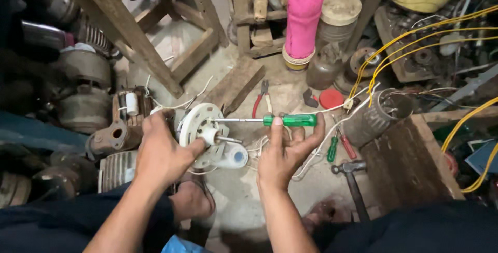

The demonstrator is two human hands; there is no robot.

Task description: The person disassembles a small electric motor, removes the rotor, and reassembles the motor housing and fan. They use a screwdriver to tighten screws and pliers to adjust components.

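Gripped in the right hand (285,152), a green-handled screwdriver (270,120) met the white fan motor (203,131), apparently steadied by the left hand (163,152) clasping it.

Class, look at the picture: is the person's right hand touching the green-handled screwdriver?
Touching. The head view shows the right hand with fingertips pressed around the green handle of the screwdriver.
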